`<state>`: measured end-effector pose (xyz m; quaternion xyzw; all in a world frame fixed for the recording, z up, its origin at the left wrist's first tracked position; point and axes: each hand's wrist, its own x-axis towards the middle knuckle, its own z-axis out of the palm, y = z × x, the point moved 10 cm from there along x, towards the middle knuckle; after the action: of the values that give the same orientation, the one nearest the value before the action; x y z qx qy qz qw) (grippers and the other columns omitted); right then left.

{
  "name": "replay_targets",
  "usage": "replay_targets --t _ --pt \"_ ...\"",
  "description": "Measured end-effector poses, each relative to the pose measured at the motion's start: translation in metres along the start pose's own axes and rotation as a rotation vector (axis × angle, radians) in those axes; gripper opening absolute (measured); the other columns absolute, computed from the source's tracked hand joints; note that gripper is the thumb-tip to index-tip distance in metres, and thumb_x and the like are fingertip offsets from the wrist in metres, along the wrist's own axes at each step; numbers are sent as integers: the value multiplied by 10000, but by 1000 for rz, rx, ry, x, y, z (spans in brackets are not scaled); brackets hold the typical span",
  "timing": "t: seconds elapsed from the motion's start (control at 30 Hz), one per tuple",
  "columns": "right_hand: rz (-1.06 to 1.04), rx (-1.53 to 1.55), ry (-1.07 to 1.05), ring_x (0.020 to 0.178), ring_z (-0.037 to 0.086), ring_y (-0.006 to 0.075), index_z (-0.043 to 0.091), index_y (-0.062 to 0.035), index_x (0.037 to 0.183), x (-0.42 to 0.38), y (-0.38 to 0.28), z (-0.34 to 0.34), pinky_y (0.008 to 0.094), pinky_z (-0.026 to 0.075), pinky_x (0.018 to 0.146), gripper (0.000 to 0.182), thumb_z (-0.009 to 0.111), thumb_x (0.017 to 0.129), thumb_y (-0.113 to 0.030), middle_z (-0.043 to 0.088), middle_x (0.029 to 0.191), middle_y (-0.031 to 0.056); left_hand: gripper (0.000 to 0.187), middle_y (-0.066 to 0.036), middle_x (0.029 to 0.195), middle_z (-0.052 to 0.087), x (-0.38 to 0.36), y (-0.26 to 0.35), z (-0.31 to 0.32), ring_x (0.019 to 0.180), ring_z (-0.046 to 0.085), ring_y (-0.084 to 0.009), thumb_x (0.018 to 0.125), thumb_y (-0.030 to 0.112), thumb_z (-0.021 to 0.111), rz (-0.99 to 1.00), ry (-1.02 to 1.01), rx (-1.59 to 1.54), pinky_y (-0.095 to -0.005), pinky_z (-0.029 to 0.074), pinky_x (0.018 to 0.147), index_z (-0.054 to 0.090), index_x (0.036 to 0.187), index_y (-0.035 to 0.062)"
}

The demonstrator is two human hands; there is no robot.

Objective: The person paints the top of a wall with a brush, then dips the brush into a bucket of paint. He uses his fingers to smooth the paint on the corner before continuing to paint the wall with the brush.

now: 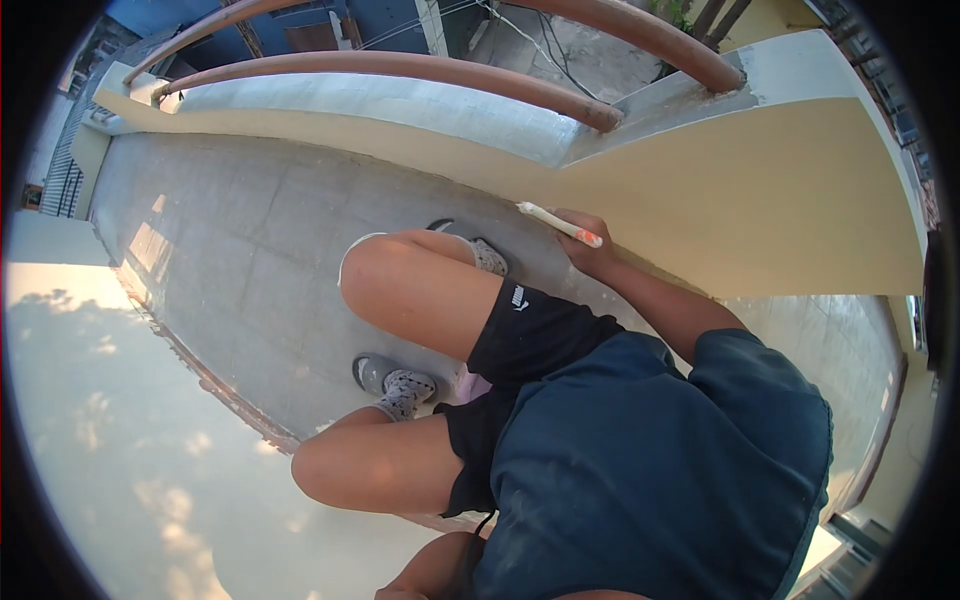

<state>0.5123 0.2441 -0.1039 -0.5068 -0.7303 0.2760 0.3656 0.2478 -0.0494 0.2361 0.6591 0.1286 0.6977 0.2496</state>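
Observation:
My right hand (585, 243) is closed around a thin whitish stick-like piece (550, 221) with an orange-red mark at its near end. Its far tip looks uneven, and I cannot make out its exact kind. The hand is low beside the inner face of the cream parapet wall (760, 200), over the grey floor (230, 230). Of my left side only a piece of the arm (440, 565) shows at the bottom edge; the hand is cut off. My bent knees and black shorts (545, 330) lie between the two arms.
Brown rails (400, 66) run along the wall top, with wires and a lower yard beyond. My feet wear grey slippers (372, 373) and patterned socks. A small pinkish-purple thing (470, 384) shows partly beneath me. A pale, sunlit surface (120, 430) lies at lower left.

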Motion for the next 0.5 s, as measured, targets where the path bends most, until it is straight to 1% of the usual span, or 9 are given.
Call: replay_targets --t 0.13,0.2,0.33,0.4,0.5 --pt "13 25 -14 899 670 305 660 6 1030 1 -2 1 347 523 778 257 625 775 -2 678 991 179 116 -53 878 637 -7 2 7 765 645 -261 847 132 556 -33 -35 -61 -431 495 699 644 793 78" --pt "-24 32 2 908 669 301 661 6 1033 2 -4 1 346 521 783 265 629 771 1 677 996 181 119 -53 877 635 -10 3 10 767 643 -264 847 136 557 -48 -46 -87 -433 492 707 642 789 77" --pt "-26 70 5 908 668 299 658 5 1040 6 -3 5 344 520 780 275 631 766 4 677 990 181 125 -55 876 632 -19 4 13 772 638 -271 846 144 557 -82 -72 -143 -436 487 722 639 780 77" --pt "-73 69 25 854 654 317 645 5 1052 6 -6 5 358 511 749 301 675 754 -22 666 942 180 128 -55 875 630 -24 4 14 774 636 -275 846 149 558 -103 -84 -170 -438 484 730 637 775 77" --pt "-23 55 -37 898 666 303 649 7 1049 9 -6 9 344 517 776 286 643 764 -4 675 981 181 134 -56 874 627 -33 3 14 777 633 -280 846 155 558 -132 -98 -210 -440 480 742 635 769 77"
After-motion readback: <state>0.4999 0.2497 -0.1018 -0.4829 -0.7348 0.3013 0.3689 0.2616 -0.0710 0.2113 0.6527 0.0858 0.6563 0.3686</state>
